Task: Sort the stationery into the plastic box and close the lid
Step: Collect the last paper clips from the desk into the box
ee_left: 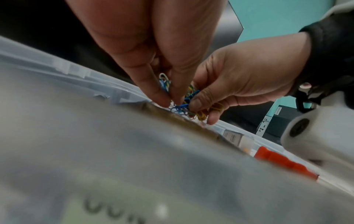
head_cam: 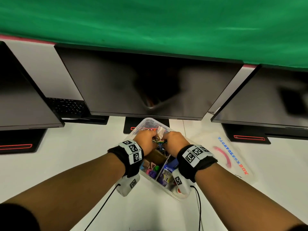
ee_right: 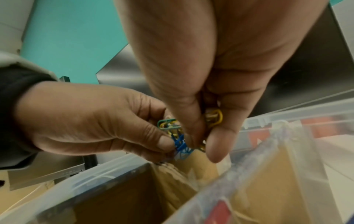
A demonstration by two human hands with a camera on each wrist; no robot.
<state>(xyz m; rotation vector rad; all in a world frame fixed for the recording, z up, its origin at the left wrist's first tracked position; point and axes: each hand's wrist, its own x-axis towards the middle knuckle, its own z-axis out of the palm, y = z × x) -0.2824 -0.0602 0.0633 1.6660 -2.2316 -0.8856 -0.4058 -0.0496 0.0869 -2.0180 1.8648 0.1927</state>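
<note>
A green cloth (head_cam: 150, 22) hangs behind three dark monitors (head_cam: 146, 85) on a white desk (head_cam: 58, 150). Below the middle screen sits an open clear plastic box (head_cam: 146, 121), its inner sections holding small stationery, with a roll of brown tape (head_cam: 155, 156) near its centre. The box's clear lid (head_cam: 233, 157), printed with blue and red lettering, lies flat on the desk just to the right of the box. Over the box, the left hand (head_cam: 145, 140) and the right hand (head_cam: 176, 142) meet, fingertips of both pinched on one tangled bunch of coloured paper clips (ee_right: 177, 136), blue, green and yellow, held just above the tape.
</note>
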